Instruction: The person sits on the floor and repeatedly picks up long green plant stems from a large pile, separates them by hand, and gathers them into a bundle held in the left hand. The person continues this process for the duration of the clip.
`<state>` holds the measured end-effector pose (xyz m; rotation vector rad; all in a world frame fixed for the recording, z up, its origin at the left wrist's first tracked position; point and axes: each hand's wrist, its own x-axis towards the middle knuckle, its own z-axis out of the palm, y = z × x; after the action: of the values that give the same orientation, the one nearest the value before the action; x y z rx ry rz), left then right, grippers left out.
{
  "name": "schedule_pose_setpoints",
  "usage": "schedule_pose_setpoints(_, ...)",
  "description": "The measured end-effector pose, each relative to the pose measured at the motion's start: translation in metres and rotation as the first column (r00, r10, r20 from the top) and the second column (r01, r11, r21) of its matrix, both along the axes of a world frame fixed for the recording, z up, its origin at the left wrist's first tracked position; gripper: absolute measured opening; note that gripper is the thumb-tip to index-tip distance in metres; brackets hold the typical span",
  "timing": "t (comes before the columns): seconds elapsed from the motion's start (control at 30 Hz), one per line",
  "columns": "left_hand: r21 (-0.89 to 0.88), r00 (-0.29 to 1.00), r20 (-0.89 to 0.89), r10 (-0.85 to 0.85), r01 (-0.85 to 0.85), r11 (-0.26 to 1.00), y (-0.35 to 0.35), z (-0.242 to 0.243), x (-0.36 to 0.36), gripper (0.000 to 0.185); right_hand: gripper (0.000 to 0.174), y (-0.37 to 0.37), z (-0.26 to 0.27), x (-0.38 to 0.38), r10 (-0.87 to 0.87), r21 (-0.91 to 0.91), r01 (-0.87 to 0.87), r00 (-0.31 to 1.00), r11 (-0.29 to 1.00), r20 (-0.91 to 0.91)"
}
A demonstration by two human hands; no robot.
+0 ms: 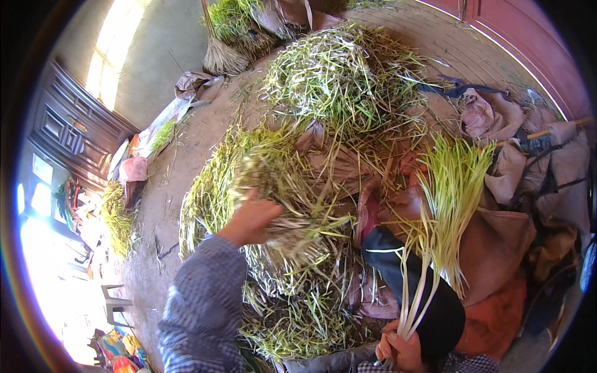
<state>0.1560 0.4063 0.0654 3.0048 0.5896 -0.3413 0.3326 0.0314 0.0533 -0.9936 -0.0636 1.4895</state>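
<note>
My right hand, low in view near my bent knee, grips the lower ends of a few long pale stalks. Their tips fan out upward across the dark trouser leg. My left hand reaches into a large heap of yellow-green stalks. Blurred, drier stalks lie around its fingers, and I cannot tell whether it grips any. To the right, a neat bundle of pale green stalks rests on brown sacking. Loose leafy trimmings lie close in front of me.
A big loose heap of green and straw-coloured leaves lies farther off. Near the wall are a straw broom and more stalks. Crumpled sacks pile at right. A plastic stool stands by the bright doorway at left.
</note>
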Motion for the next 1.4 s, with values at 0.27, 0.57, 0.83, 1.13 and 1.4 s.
schedule_pose_setpoints(0.27, 0.286, 0.698, 0.666, 0.263, -0.565, 0.774, -0.163, 0.044, -0.160, 0.035, 0.018, -0.003, 0.000, -0.017, 0.129, 0.122, -0.131, 0.991, 0.984, 0.027)
schedule_pose_setpoints(0.57, -0.158, 0.774, -0.048, 0.631, -0.630, 0.760, -0.260, -0.053, -0.184, 0.056, 0.017, 0.001, 0.014, -0.039, 0.201, 0.235, -0.171, 0.973, 0.957, -0.111)
schedule_pose_setpoints(0.83, -0.071, 0.900, 0.010, 0.436, -0.434, 0.898, -0.127, -0.094, 0.000, 0.090, 0.017, 0.002, 0.007, -0.036, 0.147, 0.120, -0.142, 0.989, 0.982, -0.032)
schedule_pose_setpoints(1.13, 0.150, 0.803, -0.462, 0.378, -0.349, 0.925, -0.007, -0.163, 0.081, 0.114, 0.019, 0.004, -0.008, -0.022, 0.074, 0.073, -0.081, 0.993, 0.994, 0.097)
schedule_pose_setpoints(1.4, -0.025, 0.829, -0.469, 0.305, -0.357, 0.934, -0.026, -0.137, 0.046, 0.050, 0.022, -0.001, -0.008, -0.015, 0.091, 0.049, -0.094, 0.994, 0.994, 0.062)
